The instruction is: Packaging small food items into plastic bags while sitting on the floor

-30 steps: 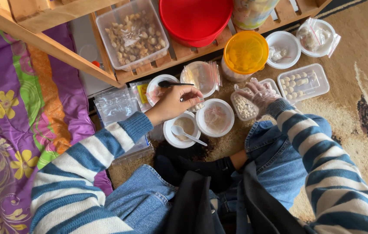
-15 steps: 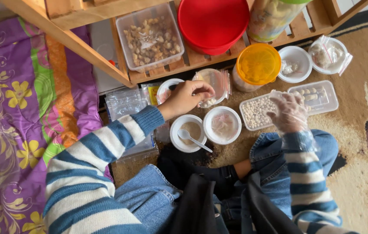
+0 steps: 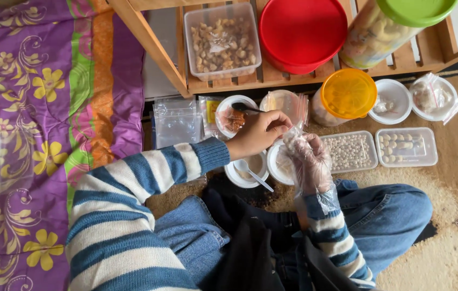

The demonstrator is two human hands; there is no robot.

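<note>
My bare left hand (image 3: 258, 133) pinches the edge of a small clear plastic bag (image 3: 289, 131) just above a white bowl (image 3: 278, 164). My right hand (image 3: 310, 161), in a clear plastic glove, touches the bag's mouth with bunched fingertips that hold a few pale beans. A clear tray of the same pale beans (image 3: 352, 152) lies right beside the gloved hand. Below my left wrist stands another white bowl (image 3: 240, 171) with a white spoon in it. A third bowl (image 3: 232, 116), with reddish bits and a dark spoon, is just above my left hand.
A wooden rack (image 3: 148, 40) carries a clear box of nuts (image 3: 222, 40), a red-lidded tub (image 3: 302, 32) and a green-lidded jar (image 3: 396, 21). On the carpet are a yellow-lidded jar (image 3: 347, 94), a second tray (image 3: 406, 145), two small white bowls and stacked plastic bags (image 3: 175, 121). A purple blanket (image 3: 35, 108) lies left.
My gloved right hand has moved left from the bean tray to the bag at my left hand. My left hand has shifted slightly right with the bag.
</note>
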